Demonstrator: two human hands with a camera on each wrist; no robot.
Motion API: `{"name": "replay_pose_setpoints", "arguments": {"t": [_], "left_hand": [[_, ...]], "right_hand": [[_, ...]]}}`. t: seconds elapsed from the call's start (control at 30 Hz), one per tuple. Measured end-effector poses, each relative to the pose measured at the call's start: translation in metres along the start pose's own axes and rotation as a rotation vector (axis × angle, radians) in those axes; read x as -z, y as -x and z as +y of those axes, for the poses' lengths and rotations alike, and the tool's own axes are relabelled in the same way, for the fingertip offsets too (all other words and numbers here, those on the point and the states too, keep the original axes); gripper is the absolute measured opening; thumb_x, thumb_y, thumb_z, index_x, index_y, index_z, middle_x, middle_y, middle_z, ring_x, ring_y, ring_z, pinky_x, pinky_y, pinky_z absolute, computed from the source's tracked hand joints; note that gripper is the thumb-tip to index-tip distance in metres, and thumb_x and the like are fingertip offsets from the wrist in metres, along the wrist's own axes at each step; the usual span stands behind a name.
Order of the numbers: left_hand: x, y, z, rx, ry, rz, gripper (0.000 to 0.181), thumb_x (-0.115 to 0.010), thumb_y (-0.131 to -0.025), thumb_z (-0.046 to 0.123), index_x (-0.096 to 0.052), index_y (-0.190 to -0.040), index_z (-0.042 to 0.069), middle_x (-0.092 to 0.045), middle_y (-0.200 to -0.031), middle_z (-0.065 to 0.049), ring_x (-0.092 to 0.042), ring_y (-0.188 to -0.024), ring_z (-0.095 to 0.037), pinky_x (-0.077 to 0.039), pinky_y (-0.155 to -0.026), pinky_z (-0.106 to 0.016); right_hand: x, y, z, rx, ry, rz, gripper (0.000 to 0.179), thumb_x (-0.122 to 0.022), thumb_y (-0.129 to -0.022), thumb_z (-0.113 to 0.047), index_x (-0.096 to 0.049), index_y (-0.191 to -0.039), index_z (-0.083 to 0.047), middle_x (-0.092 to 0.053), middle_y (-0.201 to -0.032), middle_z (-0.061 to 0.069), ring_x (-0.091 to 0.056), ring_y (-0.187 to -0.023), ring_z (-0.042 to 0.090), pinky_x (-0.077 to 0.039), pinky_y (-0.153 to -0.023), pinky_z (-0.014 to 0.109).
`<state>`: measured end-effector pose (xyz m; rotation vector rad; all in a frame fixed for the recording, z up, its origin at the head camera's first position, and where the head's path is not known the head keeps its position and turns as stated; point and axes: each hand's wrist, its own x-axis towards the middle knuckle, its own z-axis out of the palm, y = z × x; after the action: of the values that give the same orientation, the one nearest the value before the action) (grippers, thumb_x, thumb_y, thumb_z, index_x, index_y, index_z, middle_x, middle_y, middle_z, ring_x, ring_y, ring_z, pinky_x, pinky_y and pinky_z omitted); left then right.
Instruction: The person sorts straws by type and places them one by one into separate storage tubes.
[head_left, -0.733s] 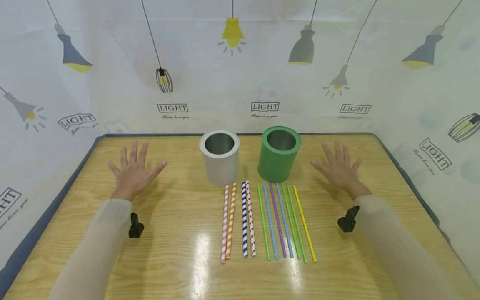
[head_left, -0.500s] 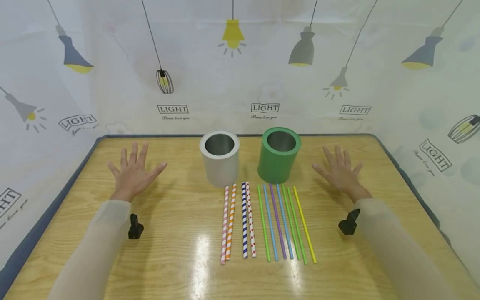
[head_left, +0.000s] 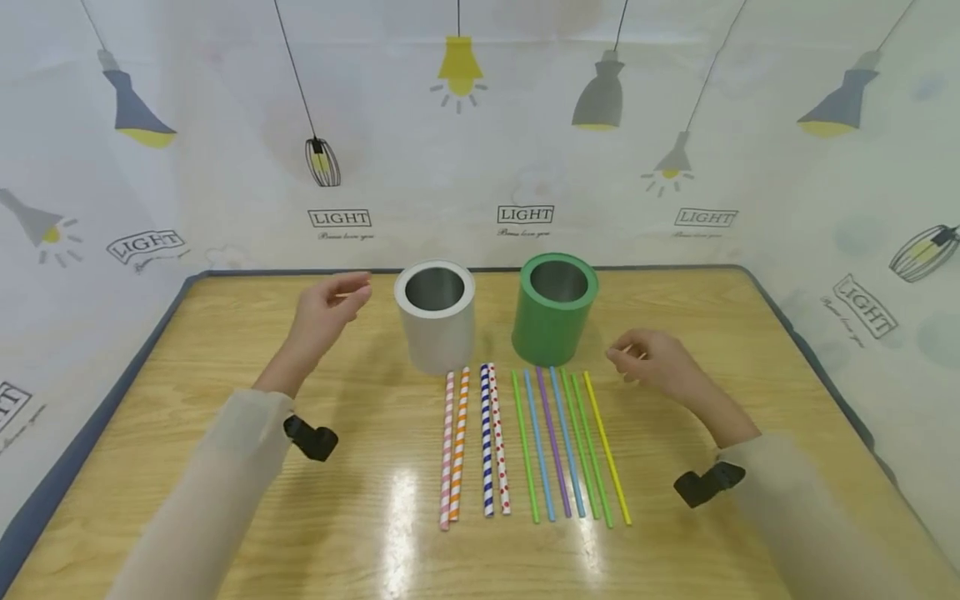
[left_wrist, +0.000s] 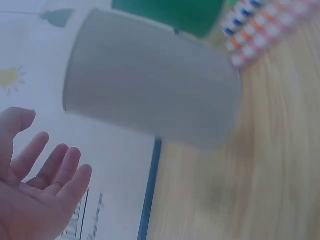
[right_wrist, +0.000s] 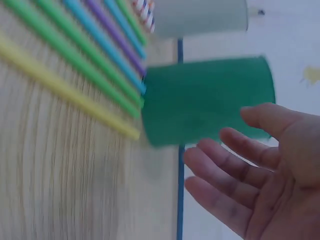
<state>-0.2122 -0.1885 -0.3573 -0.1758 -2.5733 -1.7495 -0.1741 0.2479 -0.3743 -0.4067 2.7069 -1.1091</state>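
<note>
My left hand (head_left: 318, 321) is held left of a white cylindrical can (head_left: 442, 343), its fingers loosely bent and holding nothing. Right of a green can (head_left: 550, 332) is my right hand (head_left: 663, 364), also with relaxed, bent fingers and nothing in them. Both cans stand upright with open tops. In front of them lie patterned straws: pink-striped (head_left: 447, 454), orange-striped (head_left: 459, 454), blue-striped (head_left: 487, 450) and red-dotted (head_left: 500, 450). Beside those lie several thin plain sticks, among them a purple stick (head_left: 553, 442) and a yellow stick (head_left: 608, 450). The wrist views show neither hand touching a can.
The wooden table (head_left: 337, 533) has a dark blue edge along the back and sides. A white cloth (head_left: 420, 167) printed with lamps hangs behind and at both sides. Dark wrist cameras (head_left: 311, 439) sit at the sleeves.
Both hands were spread flat-fingered out to the sides. They have moved inward toward the cans and their fingers have bent loosely. The straws, sticks and cans have stayed in place.
</note>
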Motion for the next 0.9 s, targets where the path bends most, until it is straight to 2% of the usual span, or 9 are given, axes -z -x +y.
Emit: {"name": "replay_pose_setpoints", "arguments": {"t": [0.13, 0.23, 0.37, 0.47, 0.63, 0.9], "left_hand": [[-0.017, -0.008, 0.015, 0.074, 0.191, -0.074, 0.048, -0.056, -0.092, 0.025, -0.044, -0.133, 0.003, -0.044, -0.133, -0.013, -0.046, -0.118, -0.025, -0.043, -0.096, -0.041], [-0.025, -0.011, 0.019, 0.097, 0.257, -0.122, 0.048, -0.055, -0.093, 0.019, -0.042, -0.135, 0.003, -0.04, -0.136, -0.014, -0.041, -0.122, -0.027, -0.04, -0.099, -0.044], [-0.03, -0.013, 0.02, 0.104, 0.299, -0.148, 0.048, -0.056, -0.092, 0.013, -0.041, -0.136, 0.002, -0.038, -0.138, -0.014, -0.039, -0.124, -0.028, -0.039, -0.1, -0.042], [-0.031, -0.014, 0.017, 0.106, 0.297, -0.153, 0.048, -0.057, -0.091, 0.01, -0.042, -0.135, 0.002, -0.038, -0.138, -0.014, -0.039, -0.125, -0.028, -0.04, -0.099, -0.04], [-0.03, -0.015, 0.012, 0.105, 0.254, -0.152, 0.047, -0.057, -0.09, 0.009, -0.044, -0.135, 0.004, -0.039, -0.138, -0.013, -0.041, -0.124, -0.027, -0.042, -0.098, -0.038], [-0.033, -0.016, 0.012, 0.091, 0.25, -0.138, 0.048, -0.058, -0.09, 0.01, -0.044, -0.135, 0.004, -0.039, -0.138, -0.012, -0.041, -0.124, -0.028, -0.041, -0.098, -0.039]], "right_hand": [[-0.017, 0.004, -0.023, 0.031, -0.103, -0.12, 0.031, -0.056, -0.092, -0.021, -0.059, -0.107, 0.005, -0.061, -0.078, 0.014, -0.063, -0.068, 0.031, -0.055, -0.059, 0.04], [-0.034, 0.002, -0.036, 0.065, -0.179, -0.162, 0.03, -0.057, -0.09, -0.017, -0.058, -0.107, 0.007, -0.061, -0.077, 0.015, -0.062, -0.067, 0.034, -0.055, -0.057, 0.045], [-0.058, -0.007, -0.044, 0.119, -0.261, -0.192, 0.027, -0.057, -0.09, -0.014, -0.058, -0.107, 0.008, -0.06, -0.076, 0.018, -0.06, -0.065, 0.037, -0.053, -0.053, 0.048], [-0.075, -0.015, -0.047, 0.127, -0.308, -0.199, 0.027, -0.058, -0.09, -0.013, -0.058, -0.107, 0.008, -0.06, -0.074, 0.02, -0.058, -0.063, 0.039, -0.052, -0.051, 0.047], [-0.094, -0.03, -0.055, 0.086, -0.339, -0.17, 0.026, -0.059, -0.087, -0.008, -0.058, -0.109, 0.007, -0.06, -0.073, 0.023, -0.056, -0.058, 0.043, -0.049, -0.042, 0.043], [-0.114, -0.05, -0.063, -0.077, -0.31, -0.115, 0.035, -0.065, -0.083, -0.005, -0.055, -0.115, 0.002, -0.06, -0.068, 0.011, -0.063, -0.057, 0.028, -0.055, -0.047, 0.036]]}}
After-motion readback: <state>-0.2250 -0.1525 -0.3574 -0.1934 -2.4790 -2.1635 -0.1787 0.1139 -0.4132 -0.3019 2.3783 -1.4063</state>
